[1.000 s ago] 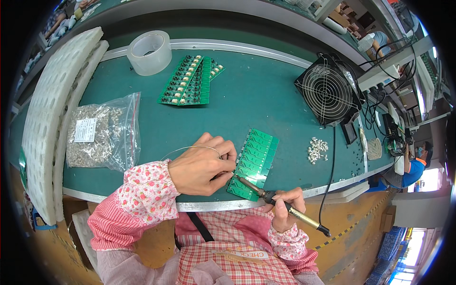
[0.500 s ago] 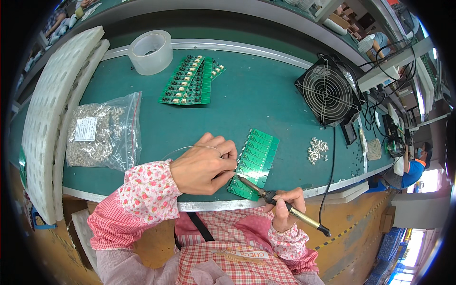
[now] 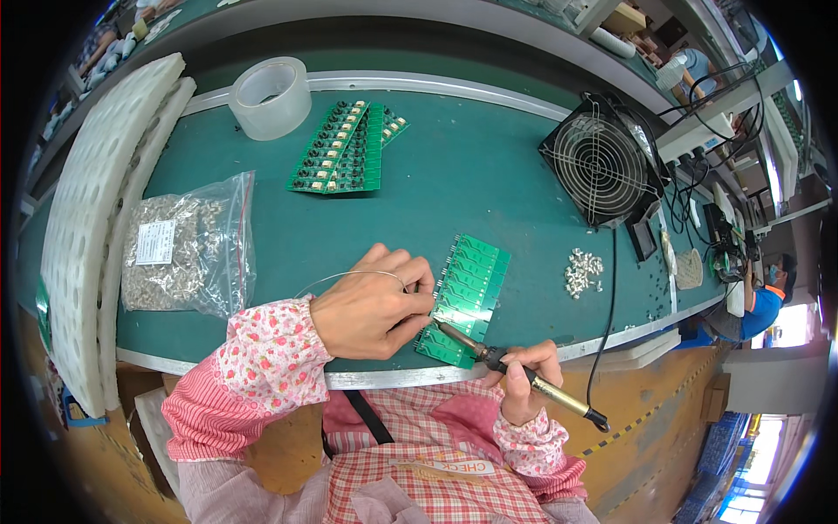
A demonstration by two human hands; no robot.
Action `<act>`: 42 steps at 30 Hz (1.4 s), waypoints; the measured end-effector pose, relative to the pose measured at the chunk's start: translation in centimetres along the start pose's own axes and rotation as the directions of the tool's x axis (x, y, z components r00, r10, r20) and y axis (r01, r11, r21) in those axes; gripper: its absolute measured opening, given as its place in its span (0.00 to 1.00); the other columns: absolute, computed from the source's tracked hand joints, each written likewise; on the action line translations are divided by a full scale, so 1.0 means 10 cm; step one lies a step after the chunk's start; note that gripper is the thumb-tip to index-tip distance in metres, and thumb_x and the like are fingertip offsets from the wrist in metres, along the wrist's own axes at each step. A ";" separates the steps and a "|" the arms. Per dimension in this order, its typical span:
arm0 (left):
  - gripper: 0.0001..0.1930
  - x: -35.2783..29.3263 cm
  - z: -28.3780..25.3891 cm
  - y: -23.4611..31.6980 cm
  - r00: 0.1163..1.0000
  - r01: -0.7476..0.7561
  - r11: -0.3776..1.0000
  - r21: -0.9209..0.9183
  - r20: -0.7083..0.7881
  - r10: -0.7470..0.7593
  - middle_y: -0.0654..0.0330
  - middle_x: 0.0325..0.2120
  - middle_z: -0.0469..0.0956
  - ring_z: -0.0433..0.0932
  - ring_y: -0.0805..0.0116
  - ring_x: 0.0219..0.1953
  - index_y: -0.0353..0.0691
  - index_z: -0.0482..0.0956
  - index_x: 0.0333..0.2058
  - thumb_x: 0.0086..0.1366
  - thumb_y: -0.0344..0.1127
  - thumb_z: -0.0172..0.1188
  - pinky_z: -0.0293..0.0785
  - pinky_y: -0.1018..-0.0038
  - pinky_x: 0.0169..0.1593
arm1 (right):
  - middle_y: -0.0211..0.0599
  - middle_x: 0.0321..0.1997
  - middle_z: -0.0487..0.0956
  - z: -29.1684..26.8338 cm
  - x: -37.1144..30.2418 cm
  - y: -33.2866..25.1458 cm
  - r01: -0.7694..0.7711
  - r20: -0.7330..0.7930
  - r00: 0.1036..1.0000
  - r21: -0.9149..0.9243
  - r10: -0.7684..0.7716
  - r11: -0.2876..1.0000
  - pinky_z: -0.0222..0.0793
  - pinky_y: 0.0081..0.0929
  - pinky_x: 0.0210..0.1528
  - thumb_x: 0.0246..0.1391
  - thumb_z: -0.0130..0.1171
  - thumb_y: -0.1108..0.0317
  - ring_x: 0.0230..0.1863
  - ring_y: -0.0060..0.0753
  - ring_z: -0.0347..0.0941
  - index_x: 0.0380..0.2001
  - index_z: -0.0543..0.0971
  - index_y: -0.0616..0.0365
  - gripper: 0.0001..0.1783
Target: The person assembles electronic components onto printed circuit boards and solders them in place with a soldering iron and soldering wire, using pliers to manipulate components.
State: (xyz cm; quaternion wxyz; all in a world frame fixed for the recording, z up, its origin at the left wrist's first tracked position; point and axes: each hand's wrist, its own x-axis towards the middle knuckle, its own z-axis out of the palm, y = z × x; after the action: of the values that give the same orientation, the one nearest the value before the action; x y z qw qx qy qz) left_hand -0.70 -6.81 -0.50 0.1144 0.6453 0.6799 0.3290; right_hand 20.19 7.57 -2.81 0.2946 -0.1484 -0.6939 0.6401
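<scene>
A green circuit board lies near the front edge of the bench, with a row of small parts along its left side. In my right hand is a soldering iron, held like a pen, its tip at the board's lower left edge. My left hand is closed beside that same edge, thumb and fingers pinched near the iron's tip. A thin solder wire loops over the back of this hand and runs in among its fingers. The pinched end of the wire is hidden by the fingers.
Stacked populated circuit boards lie farther back, by a roll of clear tape. A bag of small parts and foam trays stand left. Loose white connectors and a black fan are right; a person sits beyond.
The view has shifted slightly. Both hands, the soldering iron and the board keep nearly the same places relative to one another.
</scene>
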 end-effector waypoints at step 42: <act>0.09 -0.54 0.42 0.84 0.918 0.224 0.972 0.076 -0.352 -0.184 0.66 0.26 0.72 0.71 0.67 0.37 0.45 0.72 0.22 0.49 0.34 0.65 0.56 0.58 0.51 | 0.29 0.23 0.66 -0.10 -0.04 -0.21 0.474 0.403 0.871 -0.534 -0.282 0.700 0.62 0.23 0.18 0.32 0.71 0.72 0.19 0.26 0.66 0.31 0.81 0.44 0.18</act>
State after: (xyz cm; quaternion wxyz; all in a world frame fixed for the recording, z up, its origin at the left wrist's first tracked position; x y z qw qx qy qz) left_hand 9.24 -11.15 -0.15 -0.0089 0.5091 0.7707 0.3830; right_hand 21.48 7.82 -0.81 0.2507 0.0066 -0.9148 0.3165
